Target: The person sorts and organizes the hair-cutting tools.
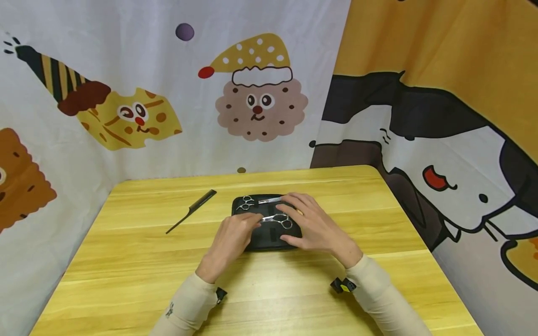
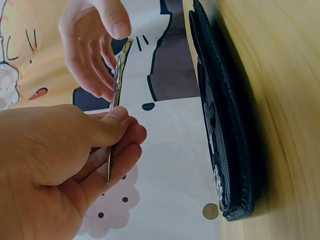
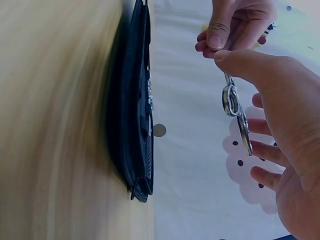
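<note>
My left hand (image 1: 235,233) pinches a pair of silver scissors (image 1: 280,220) by the blades, between thumb and fingers. In the left wrist view the scissors (image 2: 119,75) are raised off the case, seen nearly edge-on. Their finger rings point toward my right hand (image 1: 315,224), whose fingers are spread around the handle end without curling round it. Beneath both hands an unfolded black zip case (image 1: 269,240) lies on the table. Held in its upper part is a second pair of scissors (image 1: 245,203), rings to the left and blades to the right.
A black rat-tail comb (image 1: 197,205) lies slantwise on the wooden table (image 1: 138,261), left of the case. Behind the table hangs a curtain (image 1: 168,158) printed with cartoon figures, which continues along the right side.
</note>
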Demonstrator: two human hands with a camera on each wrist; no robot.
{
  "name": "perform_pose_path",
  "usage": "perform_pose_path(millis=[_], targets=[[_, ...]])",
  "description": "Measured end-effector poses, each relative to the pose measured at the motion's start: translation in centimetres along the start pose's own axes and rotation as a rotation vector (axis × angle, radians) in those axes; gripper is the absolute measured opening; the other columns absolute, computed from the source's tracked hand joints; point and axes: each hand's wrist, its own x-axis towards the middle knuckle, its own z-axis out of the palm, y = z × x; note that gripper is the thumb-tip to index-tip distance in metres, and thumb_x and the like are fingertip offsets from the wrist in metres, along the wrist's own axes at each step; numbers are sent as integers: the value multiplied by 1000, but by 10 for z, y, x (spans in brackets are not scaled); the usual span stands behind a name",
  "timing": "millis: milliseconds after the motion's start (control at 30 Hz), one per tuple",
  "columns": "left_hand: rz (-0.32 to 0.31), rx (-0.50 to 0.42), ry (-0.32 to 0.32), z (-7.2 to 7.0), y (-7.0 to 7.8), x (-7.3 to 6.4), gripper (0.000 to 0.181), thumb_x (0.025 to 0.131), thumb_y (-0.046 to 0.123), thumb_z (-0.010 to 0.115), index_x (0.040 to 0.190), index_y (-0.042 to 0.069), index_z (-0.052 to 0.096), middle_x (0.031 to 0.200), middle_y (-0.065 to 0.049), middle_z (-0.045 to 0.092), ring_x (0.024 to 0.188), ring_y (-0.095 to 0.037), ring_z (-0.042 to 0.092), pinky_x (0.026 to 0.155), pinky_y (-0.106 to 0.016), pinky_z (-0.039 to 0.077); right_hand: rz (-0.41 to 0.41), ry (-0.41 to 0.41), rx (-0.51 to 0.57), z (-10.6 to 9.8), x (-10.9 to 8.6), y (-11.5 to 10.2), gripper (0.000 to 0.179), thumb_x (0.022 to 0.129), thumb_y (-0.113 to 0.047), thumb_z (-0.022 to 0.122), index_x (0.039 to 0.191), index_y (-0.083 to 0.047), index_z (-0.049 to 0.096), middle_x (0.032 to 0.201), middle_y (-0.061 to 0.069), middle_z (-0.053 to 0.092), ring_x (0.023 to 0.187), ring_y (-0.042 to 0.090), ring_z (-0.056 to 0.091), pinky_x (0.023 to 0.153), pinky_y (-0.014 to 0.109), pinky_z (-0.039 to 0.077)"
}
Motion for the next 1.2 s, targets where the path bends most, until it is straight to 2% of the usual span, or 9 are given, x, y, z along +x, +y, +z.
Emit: perform_pose_path(millis=[233, 400, 533, 767, 933, 1067, 1200], targets=[[-6, -16, -18, 0, -2, 0, 19, 95, 0, 88, 114, 2, 86, 107, -10, 89, 91, -26, 86, 74, -39, 71, 11, -14, 20, 2, -1, -1, 83, 85, -45, 99, 152, -9, 65, 158, 16, 65, 146, 40, 61, 124, 60, 53], [-10, -33, -26, 0, -3, 0, 15, 98, 1, 85, 113, 3, 85, 105, -8, 88, 90, -25, 85, 73, -40, 70, 20, -5, 44, 2, 0, -1, 83, 82, -40, 100, 151, -8, 66, 157, 16, 65, 146, 39, 62, 124, 60, 52], [-26, -41, -37, 1, -4, -1, 16, 99, 0, 84, 114, 4, 86, 106, -8, 88, 91, -25, 86, 75, -40, 70, 19, -1, 37, 1, 0, 0, 82, 83, -41, 100, 150, -8, 67, 157, 16, 66, 145, 40, 62, 123, 61, 52], [-51, -30, -63, 2, -7, -3, 27, 94, -13, 82, 117, 2, 86, 106, -10, 89, 95, -25, 87, 80, -40, 72, 36, -15, 21, -2, -1, 0, 80, 87, -45, 97, 152, -9, 67, 158, 15, 65, 147, 40, 61, 125, 62, 50], [-75, -48, -90, 2, -9, -3, 25, 98, -11, 80, 117, 3, 86, 104, -9, 89, 93, -25, 86, 80, -40, 72, 30, -6, 10, -3, -1, 1, 80, 88, -47, 95, 153, -9, 66, 158, 16, 65, 148, 40, 60, 126, 61, 50], [-103, -77, -95, 1, -9, -3, 15, 100, -6, 79, 109, 4, 87, 95, -6, 87, 83, -19, 83, 76, -39, 70, 21, 7, 9, -3, -1, 1, 83, 86, -46, 97, 153, -9, 65, 158, 17, 66, 147, 40, 61, 125, 61, 51], [-150, -142, -112, -1, -8, -1, 16, 99, -7, 77, 94, 6, 86, 82, -1, 82, 70, -10, 71, 68, -30, 63, 10, 27, 12, -3, 0, 1, 86, 82, -43, 100, 152, -8, 66, 157, 17, 66, 146, 40, 61, 124, 61, 51]])
